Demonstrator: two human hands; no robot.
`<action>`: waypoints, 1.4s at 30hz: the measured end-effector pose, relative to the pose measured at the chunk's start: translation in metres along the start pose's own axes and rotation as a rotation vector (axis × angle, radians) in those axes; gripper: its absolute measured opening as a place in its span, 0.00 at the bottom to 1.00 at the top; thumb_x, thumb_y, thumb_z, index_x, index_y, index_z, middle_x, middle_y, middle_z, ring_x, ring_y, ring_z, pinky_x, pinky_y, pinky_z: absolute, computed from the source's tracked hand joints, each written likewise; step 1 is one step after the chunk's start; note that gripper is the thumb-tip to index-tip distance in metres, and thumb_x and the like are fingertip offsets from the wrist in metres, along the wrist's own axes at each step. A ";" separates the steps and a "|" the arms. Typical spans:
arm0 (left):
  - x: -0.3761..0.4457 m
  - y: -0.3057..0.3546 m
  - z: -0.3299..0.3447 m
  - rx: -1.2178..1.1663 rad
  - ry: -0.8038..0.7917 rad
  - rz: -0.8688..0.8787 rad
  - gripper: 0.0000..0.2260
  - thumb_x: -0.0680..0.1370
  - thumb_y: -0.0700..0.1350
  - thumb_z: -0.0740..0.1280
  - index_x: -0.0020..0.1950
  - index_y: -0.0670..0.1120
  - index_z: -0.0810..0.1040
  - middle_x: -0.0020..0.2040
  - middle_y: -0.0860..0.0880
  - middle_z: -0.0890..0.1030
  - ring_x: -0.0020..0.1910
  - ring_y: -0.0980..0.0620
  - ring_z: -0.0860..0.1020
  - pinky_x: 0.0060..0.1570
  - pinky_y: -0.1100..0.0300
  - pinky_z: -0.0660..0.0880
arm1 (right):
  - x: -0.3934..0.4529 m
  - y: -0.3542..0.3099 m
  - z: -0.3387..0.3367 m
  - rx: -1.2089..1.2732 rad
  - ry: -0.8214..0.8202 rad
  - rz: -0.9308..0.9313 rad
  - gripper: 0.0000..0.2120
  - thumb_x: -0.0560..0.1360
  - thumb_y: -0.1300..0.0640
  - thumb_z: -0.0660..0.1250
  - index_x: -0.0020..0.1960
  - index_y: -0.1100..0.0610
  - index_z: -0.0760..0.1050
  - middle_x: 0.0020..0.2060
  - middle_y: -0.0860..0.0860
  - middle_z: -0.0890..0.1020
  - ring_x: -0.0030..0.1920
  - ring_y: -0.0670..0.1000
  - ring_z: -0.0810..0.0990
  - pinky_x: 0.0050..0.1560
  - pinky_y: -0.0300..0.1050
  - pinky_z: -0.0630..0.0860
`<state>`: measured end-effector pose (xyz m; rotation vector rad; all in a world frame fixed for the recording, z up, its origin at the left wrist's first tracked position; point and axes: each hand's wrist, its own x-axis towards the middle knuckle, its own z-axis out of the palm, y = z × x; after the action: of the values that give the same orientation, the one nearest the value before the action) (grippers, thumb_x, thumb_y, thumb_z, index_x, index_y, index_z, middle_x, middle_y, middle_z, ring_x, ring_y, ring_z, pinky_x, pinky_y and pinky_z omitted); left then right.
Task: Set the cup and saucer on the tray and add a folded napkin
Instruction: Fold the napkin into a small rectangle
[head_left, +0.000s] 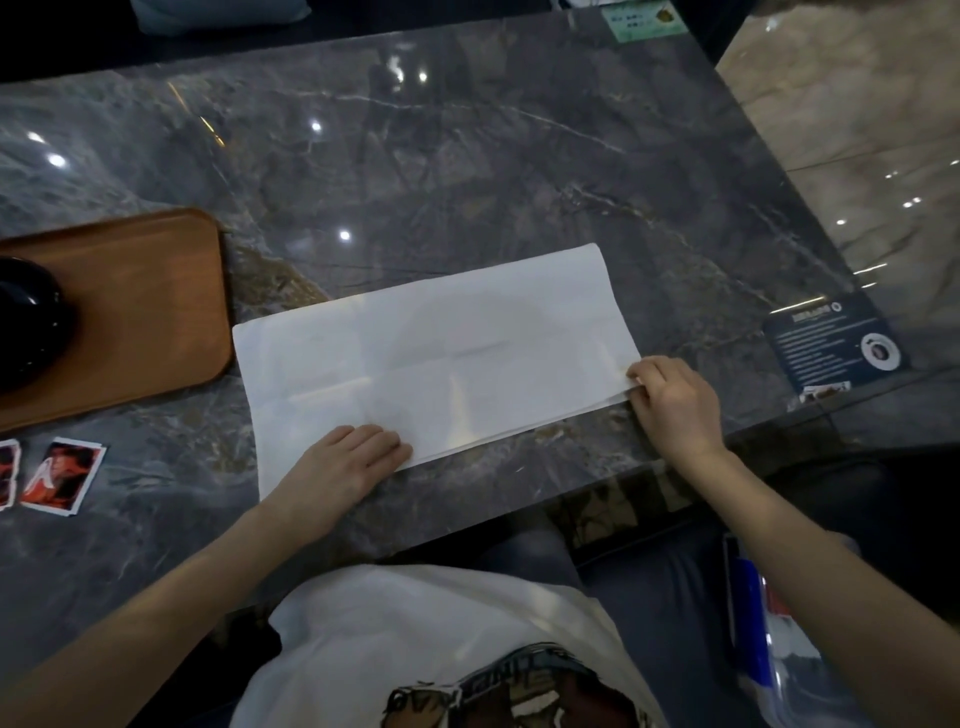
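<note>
A white napkin (436, 353) lies flat on the dark marble table, folded into a long rectangle. My left hand (343, 462) rests flat on its near left edge with straight fingers. My right hand (670, 400) pinches the napkin's near right corner between thumb and fingers. At the far left sits a brown wooden tray (150, 306). A glossy black rounded piece of crockery (26, 322) stands on it, cut off by the frame edge; I cannot tell cup from saucer.
Two small photo cards (62, 475) lie on the table below the tray. A dark blue sign card (831, 345) sits at the table's right corner. The table's near edge runs close under my hands. A glossy floor shows at the right.
</note>
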<state>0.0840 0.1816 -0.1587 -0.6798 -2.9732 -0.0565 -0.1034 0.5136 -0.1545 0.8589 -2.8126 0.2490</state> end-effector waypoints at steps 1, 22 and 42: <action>0.006 0.002 -0.003 -0.029 -0.019 -0.034 0.15 0.67 0.38 0.60 0.52 0.43 0.75 0.46 0.44 0.82 0.45 0.45 0.78 0.46 0.57 0.66 | 0.000 -0.002 0.000 0.008 -0.006 0.020 0.09 0.64 0.70 0.72 0.43 0.64 0.78 0.38 0.60 0.82 0.35 0.61 0.80 0.28 0.48 0.77; 0.134 0.061 0.016 -0.121 0.033 0.096 0.11 0.65 0.37 0.71 0.47 0.42 0.80 0.40 0.46 0.81 0.38 0.47 0.79 0.37 0.58 0.74 | -0.008 -0.024 -0.002 0.241 0.053 0.356 0.04 0.68 0.69 0.70 0.43 0.66 0.77 0.44 0.61 0.81 0.40 0.59 0.80 0.42 0.43 0.75; 0.091 0.032 0.012 -0.181 -0.137 -0.440 0.22 0.74 0.52 0.55 0.64 0.43 0.74 0.66 0.43 0.75 0.63 0.44 0.74 0.61 0.53 0.60 | 0.045 -0.089 0.000 0.247 -0.143 0.168 0.13 0.69 0.62 0.61 0.49 0.63 0.80 0.47 0.58 0.83 0.50 0.61 0.79 0.51 0.50 0.74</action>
<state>0.0156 0.2501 -0.1617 -0.0298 -3.2167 -0.3234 -0.0893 0.4164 -0.1351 0.7116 -3.0367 0.5931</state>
